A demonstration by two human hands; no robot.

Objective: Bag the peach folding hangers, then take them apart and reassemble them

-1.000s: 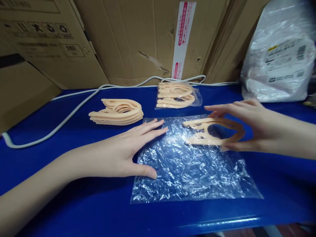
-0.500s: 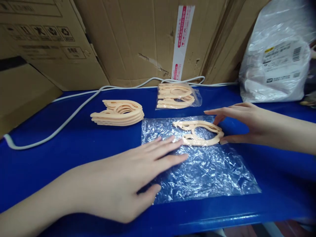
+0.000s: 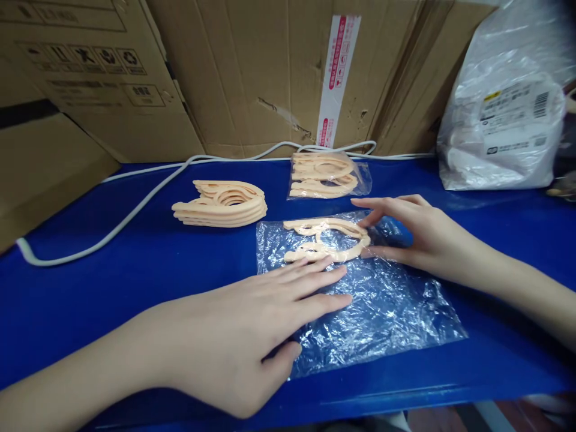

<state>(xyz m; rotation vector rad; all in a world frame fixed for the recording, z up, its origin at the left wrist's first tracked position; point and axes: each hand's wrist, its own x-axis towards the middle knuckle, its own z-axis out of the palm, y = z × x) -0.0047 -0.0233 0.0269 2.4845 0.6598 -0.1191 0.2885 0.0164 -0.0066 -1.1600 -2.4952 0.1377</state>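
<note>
A crinkled clear plastic bag (image 3: 382,312) lies flat on the blue table (image 3: 112,282). My left hand (image 3: 252,336) rests palm down on the bag's near left part, fingers stretched out, fingertips just short of a peach plastic folding hanger (image 3: 324,240). The hanger lies at the bag's far left corner; I cannot tell whether it is inside the bag or on top. My right hand (image 3: 414,234) comes in from the right, its thumb and fingers closed around the hanger's right end.
A stack of several identical peach hangers (image 3: 222,204) sits left of the bag. A bagged set of hangers (image 3: 326,175) lies behind it. A white cable (image 3: 135,207) runs along cardboard boxes (image 3: 252,72). A white plastic sack (image 3: 504,114) stands at the back right.
My right hand brought the hanger down from above the bag and slid it left to the bag's far left corner. My left hand shifted right onto the bag.
</note>
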